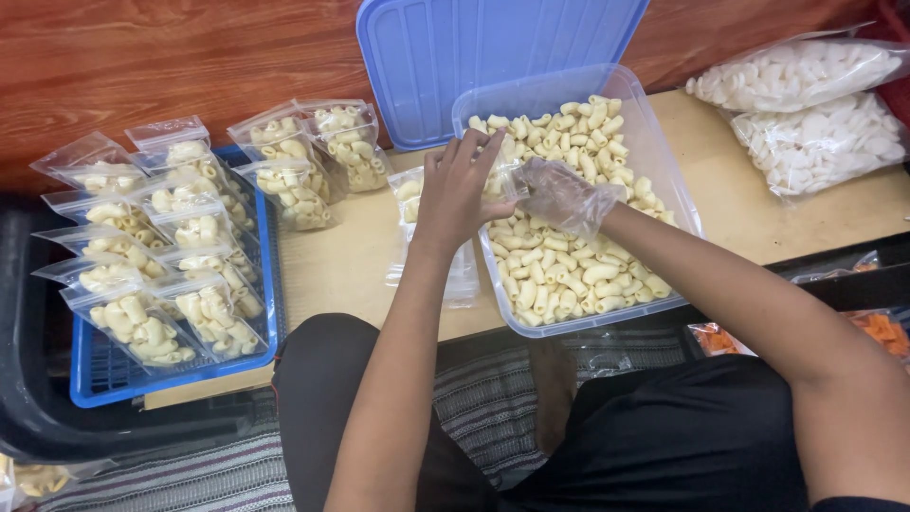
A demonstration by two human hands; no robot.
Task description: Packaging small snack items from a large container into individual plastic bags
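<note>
From the head camera, the left hand [458, 190] sat just above the centre of the frame, fingers curled and pinching the mouth of a small clear bag [502, 175] at the rim of the clear tub [664, 161]. The right hand [561, 196] (sheathed in a thin plastic glove) lay at three o'clock from the left, touching it, fingers bent down over the same bag and the pale tube-shaped crackers [569, 256] that filled the tub; whether it pinched any crackers I could not tell. Under the left wrist, on the low wooden table [739, 209], a stack of empty clear bags [455, 275] lay against the tub's left wall.

At twelve o'clock from the hands a blue lid [445, 47] leaned upright behind the tub. At nine o'clock a blue tray [104, 370] held rows of filled bags [142, 322], with a few more filled bags [303, 161] standing on the table just beside it. At two o'clock, well apart, lay two large bags of white crackers [806, 104]. At four o'clock, orange snacks [882, 327] showed below the table edge.
</note>
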